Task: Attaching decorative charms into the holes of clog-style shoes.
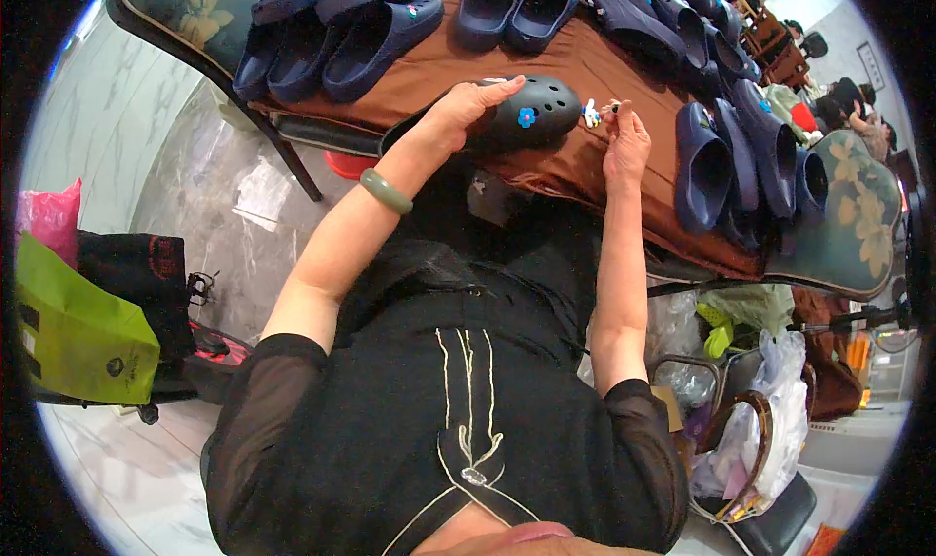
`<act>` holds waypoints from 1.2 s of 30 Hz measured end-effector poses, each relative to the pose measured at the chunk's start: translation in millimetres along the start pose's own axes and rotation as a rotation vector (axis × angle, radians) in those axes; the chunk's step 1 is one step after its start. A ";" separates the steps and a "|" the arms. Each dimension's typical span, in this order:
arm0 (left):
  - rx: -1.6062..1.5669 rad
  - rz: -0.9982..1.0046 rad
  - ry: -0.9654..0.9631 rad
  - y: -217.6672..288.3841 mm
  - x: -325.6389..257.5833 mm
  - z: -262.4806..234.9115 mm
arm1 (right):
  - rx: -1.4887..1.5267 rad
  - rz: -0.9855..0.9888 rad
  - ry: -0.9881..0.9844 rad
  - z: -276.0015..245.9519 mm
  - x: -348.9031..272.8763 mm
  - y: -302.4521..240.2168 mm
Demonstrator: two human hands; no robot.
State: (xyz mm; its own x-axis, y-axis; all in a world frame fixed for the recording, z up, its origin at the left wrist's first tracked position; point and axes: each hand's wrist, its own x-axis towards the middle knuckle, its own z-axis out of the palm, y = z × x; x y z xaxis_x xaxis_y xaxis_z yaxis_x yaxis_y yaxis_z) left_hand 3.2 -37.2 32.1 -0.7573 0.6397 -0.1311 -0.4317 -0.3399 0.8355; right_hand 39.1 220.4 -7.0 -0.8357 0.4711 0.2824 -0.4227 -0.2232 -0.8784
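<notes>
My left hand (456, 114) grips a dark clog (531, 110) from its far side, thumb along the upper. The clog has round holes over the toe and a blue flower charm (527, 118) set in it. My right hand (627, 139) is raised just right of the clog's toe, thumb and fingertips pinched. A small white charm with coloured bits (591, 114) shows beside those fingertips, close to the toe; a little dark piece sits at the pinch. A brown cloth (429, 83) lies under the clog.
Several navy clogs (385, 49) stand at the cloth's left, a pair (515, 15) at the back, more (704, 166) at the right. Flowered chair backs (848, 215) flank the table. A green bag (83, 322) is at left, a plastic-bagged basket (751, 439) at lower right.
</notes>
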 end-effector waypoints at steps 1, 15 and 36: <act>-0.009 0.012 -0.024 -0.8 0.4 -0.6 | -0.002 0.001 -0.003 -0.2 0.0 -1.2; 0.025 0.048 0.019 -1.5 -3.9 2.7 | -1.105 -0.660 0.025 -5.1 1.2 6.5; 0.029 0.128 -0.004 -14.8 -2.5 -10.8 | -1.225 -1.057 -0.355 86.8 -36.6 1.4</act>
State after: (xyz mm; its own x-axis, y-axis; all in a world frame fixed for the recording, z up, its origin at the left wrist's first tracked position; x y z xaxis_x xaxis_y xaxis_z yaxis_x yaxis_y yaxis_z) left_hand 6.2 -41.2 14.3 -0.8035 0.5949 -0.0199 -0.3170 -0.3993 0.8603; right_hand 38.7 128.8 14.8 -0.4831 -0.2763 0.8309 -0.4535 0.8906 0.0325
